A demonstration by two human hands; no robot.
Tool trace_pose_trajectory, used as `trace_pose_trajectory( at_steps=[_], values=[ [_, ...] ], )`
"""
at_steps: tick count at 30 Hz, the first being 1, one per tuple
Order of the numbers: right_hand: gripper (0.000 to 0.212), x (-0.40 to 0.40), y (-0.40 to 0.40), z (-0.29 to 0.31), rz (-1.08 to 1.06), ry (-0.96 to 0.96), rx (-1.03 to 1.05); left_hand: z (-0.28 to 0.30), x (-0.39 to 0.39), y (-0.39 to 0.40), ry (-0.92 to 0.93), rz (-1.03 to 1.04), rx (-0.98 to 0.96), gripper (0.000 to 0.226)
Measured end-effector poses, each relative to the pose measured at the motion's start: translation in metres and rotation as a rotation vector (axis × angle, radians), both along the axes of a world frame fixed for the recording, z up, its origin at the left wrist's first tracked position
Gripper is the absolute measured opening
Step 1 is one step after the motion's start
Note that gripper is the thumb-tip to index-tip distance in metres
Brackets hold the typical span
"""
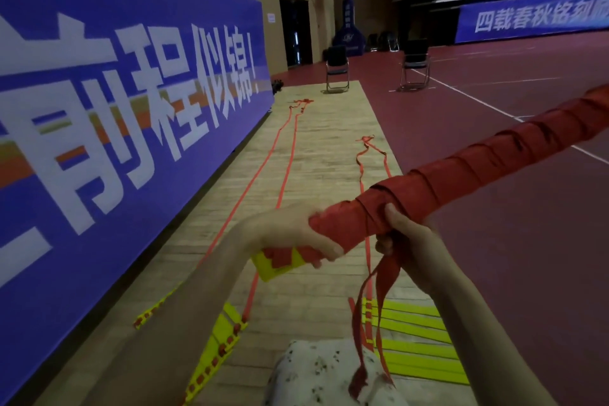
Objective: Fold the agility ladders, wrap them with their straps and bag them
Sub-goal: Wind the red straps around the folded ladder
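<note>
A folded ladder bundle (461,171) is held up in front of me, wound in red fabric or strap and slanting up to the right. Its yellow end (276,265) sticks out below my left hand (296,234), which grips the near end of the bundle. My right hand (400,237) grips the bundle from below, with loose red straps (372,313) hanging from it. Two other ladders lie on the floor: yellow rungs (418,346) stacked at the lower right and yellow rungs (217,349) at the lower left, their orange straps (283,168) running away along the wooden strip.
A large blue banner wall (115,102) runs along the left. Two black folding chairs (337,67) (416,63) stand at the far end. A pale speckled cloth (319,376) lies at the bottom of the view. Dark red court floor (494,273) spreads to the right.
</note>
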State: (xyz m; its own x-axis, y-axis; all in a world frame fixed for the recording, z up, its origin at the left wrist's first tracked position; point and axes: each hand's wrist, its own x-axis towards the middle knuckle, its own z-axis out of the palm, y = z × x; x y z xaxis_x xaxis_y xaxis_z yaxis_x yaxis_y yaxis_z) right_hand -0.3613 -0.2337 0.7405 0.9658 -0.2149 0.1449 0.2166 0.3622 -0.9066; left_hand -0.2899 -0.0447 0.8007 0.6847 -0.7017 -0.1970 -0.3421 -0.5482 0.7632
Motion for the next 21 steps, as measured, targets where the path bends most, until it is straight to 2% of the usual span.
trace_pose_trajectory(
  at_steps=[1, 2, 4, 6, 8, 12, 15, 17, 19, 21],
  values=[
    [0.025, 0.000, -0.002, 0.002, 0.009, -0.007, -0.016, 0.003, 0.000, 0.002, 0.093, 0.008, -0.054, 0.026],
    [0.025, -0.001, -0.004, 0.003, 0.016, -0.002, -0.048, 0.002, -0.001, 0.001, 0.059, 0.042, -0.078, 0.023],
    [0.029, -0.002, -0.009, 0.005, 0.028, 0.056, -0.143, -0.009, -0.008, -0.004, -0.225, 0.126, -0.027, 0.031],
    [0.038, -0.004, -0.011, 0.004, -0.005, 0.143, -0.243, -0.026, -0.016, -0.008, -0.627, 0.226, 0.121, 0.040],
    [0.041, -0.003, -0.008, -0.004, -0.021, 0.217, -0.266, -0.038, -0.020, -0.009, -0.875, 0.340, 0.195, 0.042],
    [0.024, -0.003, 0.008, -0.018, 0.010, 0.353, -0.194, -0.056, -0.024, -0.012, -1.044, 0.443, 0.208, 0.040],
    [0.026, -0.003, 0.018, -0.017, 0.071, 0.365, 0.053, -0.065, -0.022, -0.011, -1.103, 0.480, 0.142, 0.037],
    [0.030, -0.001, 0.024, -0.007, 0.105, 0.330, 0.183, -0.069, -0.016, -0.009, -1.248, 0.510, 0.131, 0.047],
    [0.028, -0.001, 0.029, 0.003, 0.100, 0.308, 0.192, -0.076, -0.011, -0.008, -1.441, 0.529, 0.146, 0.059],
    [0.023, -0.001, 0.035, 0.008, 0.053, 0.293, 0.192, -0.077, -0.010, -0.010, -1.624, 0.512, 0.121, 0.056]
  ],
)
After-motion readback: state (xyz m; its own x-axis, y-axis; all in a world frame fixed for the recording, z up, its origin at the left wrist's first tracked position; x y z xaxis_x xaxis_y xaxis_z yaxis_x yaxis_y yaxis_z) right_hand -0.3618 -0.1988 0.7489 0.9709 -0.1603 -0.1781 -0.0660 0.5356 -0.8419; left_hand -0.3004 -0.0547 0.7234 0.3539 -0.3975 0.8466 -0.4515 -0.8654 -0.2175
